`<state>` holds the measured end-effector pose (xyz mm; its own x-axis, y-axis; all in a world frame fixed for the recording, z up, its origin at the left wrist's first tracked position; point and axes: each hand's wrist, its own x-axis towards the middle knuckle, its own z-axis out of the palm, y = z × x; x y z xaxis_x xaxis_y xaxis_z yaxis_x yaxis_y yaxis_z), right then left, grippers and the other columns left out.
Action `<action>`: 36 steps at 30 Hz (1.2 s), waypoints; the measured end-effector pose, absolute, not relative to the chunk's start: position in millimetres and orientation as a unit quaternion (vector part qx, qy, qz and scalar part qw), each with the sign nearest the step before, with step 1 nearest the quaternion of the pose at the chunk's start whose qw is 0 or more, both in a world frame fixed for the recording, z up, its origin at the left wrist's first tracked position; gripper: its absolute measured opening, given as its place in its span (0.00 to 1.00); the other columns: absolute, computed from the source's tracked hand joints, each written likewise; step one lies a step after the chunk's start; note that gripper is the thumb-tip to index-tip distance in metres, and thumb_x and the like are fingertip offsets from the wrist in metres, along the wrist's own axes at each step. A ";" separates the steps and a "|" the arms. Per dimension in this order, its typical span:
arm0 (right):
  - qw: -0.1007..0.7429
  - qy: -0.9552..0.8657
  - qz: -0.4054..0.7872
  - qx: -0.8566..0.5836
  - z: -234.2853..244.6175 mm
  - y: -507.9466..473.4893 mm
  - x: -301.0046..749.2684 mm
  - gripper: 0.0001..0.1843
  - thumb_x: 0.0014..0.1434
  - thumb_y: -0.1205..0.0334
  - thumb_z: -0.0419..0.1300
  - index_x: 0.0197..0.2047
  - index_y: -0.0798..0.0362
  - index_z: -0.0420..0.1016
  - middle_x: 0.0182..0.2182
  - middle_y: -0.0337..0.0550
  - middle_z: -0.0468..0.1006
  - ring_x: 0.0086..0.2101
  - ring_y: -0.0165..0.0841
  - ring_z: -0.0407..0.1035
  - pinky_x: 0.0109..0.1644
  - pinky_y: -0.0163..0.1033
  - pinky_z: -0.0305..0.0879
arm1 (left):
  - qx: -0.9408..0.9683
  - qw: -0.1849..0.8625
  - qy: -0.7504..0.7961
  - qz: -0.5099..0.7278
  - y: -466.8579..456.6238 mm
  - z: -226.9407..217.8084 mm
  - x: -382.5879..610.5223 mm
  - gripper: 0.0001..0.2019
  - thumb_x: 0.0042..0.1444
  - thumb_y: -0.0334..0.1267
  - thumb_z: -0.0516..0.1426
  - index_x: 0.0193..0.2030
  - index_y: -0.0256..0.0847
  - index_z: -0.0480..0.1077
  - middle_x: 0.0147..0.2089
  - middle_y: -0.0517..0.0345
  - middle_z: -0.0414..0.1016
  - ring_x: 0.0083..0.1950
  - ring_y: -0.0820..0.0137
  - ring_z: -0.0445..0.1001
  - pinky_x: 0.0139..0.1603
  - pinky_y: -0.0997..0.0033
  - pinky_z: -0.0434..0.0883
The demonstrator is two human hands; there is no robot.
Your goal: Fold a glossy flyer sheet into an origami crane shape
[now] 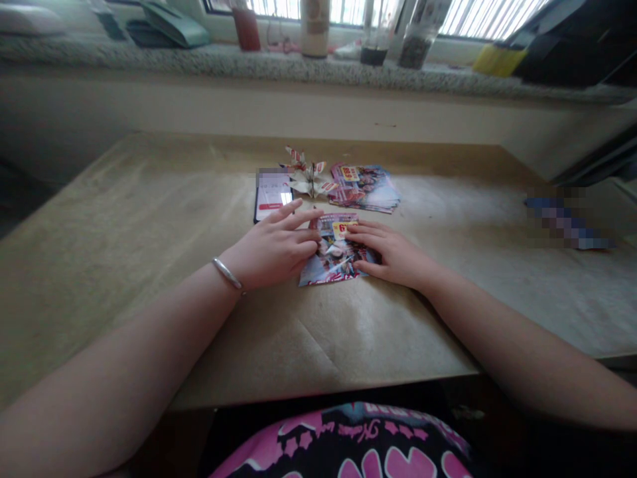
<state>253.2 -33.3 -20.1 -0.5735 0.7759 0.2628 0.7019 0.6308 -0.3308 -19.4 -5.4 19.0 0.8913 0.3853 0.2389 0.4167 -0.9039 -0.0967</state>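
A colourful printed paper sheet (pixel 331 262) lies on the table in front of me, with creases in its surface. My left hand (pixel 279 242) rests over its left edge, fingers spread and stretched out, a silver bangle on the wrist. From the other side my right hand (pixel 385 251) lies on the sheet's right part with its fingers extended. Just beyond are folded paper flowers (pixel 311 179) made of printed paper. To their right sits a stack of similar printed sheets (pixel 368 189). A phone (pixel 271 192) with a lit screen lies beside my left fingertips.
The pale tabletop (pixel 149 265) reaches back to the wall. A blurred blue item (pixel 570 222) lies at the far right. Along the granite windowsill (pixel 279 66) stand a red cup (pixel 246 28), several jars or bottles, and a yellow object (pixel 499 60).
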 end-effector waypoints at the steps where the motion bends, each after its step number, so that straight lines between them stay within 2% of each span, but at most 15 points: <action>1: 0.192 -0.882 0.098 -0.418 -20.4 -33.2 253.4 0.27 0.60 0.54 0.59 0.62 0.51 0.69 0.62 0.52 0.69 0.63 0.45 0.59 0.67 0.58 0.57 | -0.969 0.076 -0.210 -0.103 -5.8 19.4 -19.3 0.11 0.62 0.33 0.52 0.41 0.44 0.76 0.53 0.58 0.78 0.69 0.60 0.61 0.74 0.47 0.51; 3: 0.186 -0.884 0.105 -0.415 -21.0 -32.6 254.2 0.27 0.60 0.55 0.59 0.62 0.53 0.69 0.62 0.53 0.68 0.64 0.46 0.58 0.67 0.58 0.56 | -0.969 0.086 -0.211 -0.092 -6.6 19.2 -19.0 0.12 0.62 0.33 0.51 0.41 0.43 0.76 0.49 0.56 0.80 0.67 0.61 0.64 0.74 0.47 0.50; 6: 0.180 -0.887 0.116 -0.409 -22.1 -31.0 255.7 0.27 0.61 0.55 0.59 0.62 0.54 0.68 0.63 0.53 0.67 0.65 0.46 0.56 0.68 0.58 0.55 | -0.969 0.087 -0.217 -0.076 -7.7 19.3 -19.2 0.12 0.62 0.34 0.50 0.41 0.42 0.76 0.49 0.55 0.80 0.62 0.62 0.70 0.73 0.48 0.52; 9: 0.183 -0.886 0.128 -0.406 -22.4 -29.9 256.5 0.28 0.62 0.55 0.58 0.64 0.52 0.66 0.62 0.51 0.68 0.65 0.46 0.55 0.67 0.59 0.55 | -0.974 0.050 -0.215 -0.056 -8.8 21.2 -20.5 0.15 0.62 0.34 0.50 0.51 0.42 0.75 0.54 0.55 0.78 0.58 0.62 0.74 0.69 0.51 0.59; 12: 0.197 -0.890 0.118 -0.395 -21.0 -30.6 256.1 0.25 0.62 0.56 0.58 0.62 0.51 0.68 0.61 0.51 0.70 0.64 0.45 0.57 0.66 0.58 0.57 | -0.974 0.014 -0.222 -0.028 -8.9 22.8 -22.9 0.21 0.60 0.33 0.51 0.59 0.42 0.71 0.61 0.53 0.72 0.61 0.59 0.71 0.64 0.56 0.66; 15: 0.216 -0.900 0.094 -0.367 -18.8 -32.0 255.6 0.16 0.64 0.60 0.56 0.53 0.48 0.75 0.58 0.46 0.73 0.62 0.41 0.61 0.66 0.54 0.59 | -0.974 -0.009 -0.225 -0.008 -7.1 22.1 -26.3 0.25 0.57 0.32 0.52 0.63 0.42 0.68 0.66 0.51 0.66 0.65 0.59 0.67 0.67 0.58 0.64; 17: 0.226 -0.907 0.084 -0.344 -17.7 -32.4 255.5 0.13 0.65 0.63 0.54 0.48 0.46 0.78 0.55 0.42 0.76 0.59 0.39 0.64 0.65 0.52 0.60 | -0.975 -0.019 -0.221 0.001 -5.8 20.7 -28.1 0.24 0.60 0.33 0.51 0.64 0.42 0.66 0.67 0.52 0.65 0.66 0.60 0.65 0.68 0.59 0.62; 22: 0.248 -0.913 0.084 -0.312 -15.9 -32.0 255.3 0.12 0.64 0.63 0.56 0.47 0.47 0.78 0.50 0.42 0.80 0.54 0.38 0.70 0.60 0.49 0.65 | -0.971 -0.004 -0.239 -0.006 -7.4 18.1 -25.6 0.22 0.66 0.44 0.50 0.64 0.42 0.66 0.65 0.50 0.67 0.66 0.58 0.64 0.68 0.55 0.62; 27: 0.227 -0.914 0.076 -0.328 -13.6 -33.7 257.8 0.15 0.62 0.60 0.59 0.51 0.49 0.77 0.51 0.46 0.79 0.52 0.39 0.71 0.60 0.49 0.64 | -0.963 0.017 -0.268 -0.017 -9.7 14.3 -19.6 0.21 0.65 0.44 0.52 0.62 0.42 0.68 0.62 0.50 0.70 0.64 0.58 0.66 0.65 0.55 0.64; 30: 0.200 -0.922 0.045 -0.329 -12.8 -33.9 259.6 0.14 0.63 0.59 0.58 0.51 0.47 0.77 0.53 0.43 0.78 0.52 0.39 0.71 0.59 0.49 0.64 | -0.959 0.031 -0.281 -0.025 -10.5 11.7 -18.6 0.21 0.64 0.45 0.54 0.61 0.44 0.68 0.61 0.50 0.71 0.63 0.57 0.67 0.63 0.54 0.65; 33: 0.191 -0.926 -0.006 -0.326 -12.6 -32.9 259.6 0.15 0.67 0.62 0.53 0.49 0.45 0.80 0.50 0.40 0.81 0.47 0.37 0.73 0.53 0.46 0.67 | -0.957 0.048 -0.284 -0.036 -14.3 13.2 -16.9 0.19 0.63 0.44 0.55 0.59 0.45 0.70 0.56 0.51 0.73 0.60 0.57 0.69 0.61 0.54 0.65; 36: 0.188 -0.922 -0.044 -0.335 -12.8 -31.9 258.6 0.15 0.66 0.66 0.53 0.46 0.47 0.82 0.45 0.41 0.83 0.43 0.37 0.73 0.48 0.45 0.69 | -0.960 0.042 -0.275 -0.039 -19.0 18.1 -13.5 0.15 0.65 0.41 0.52 0.53 0.45 0.74 0.49 0.51 0.76 0.56 0.60 0.71 0.60 0.56 0.66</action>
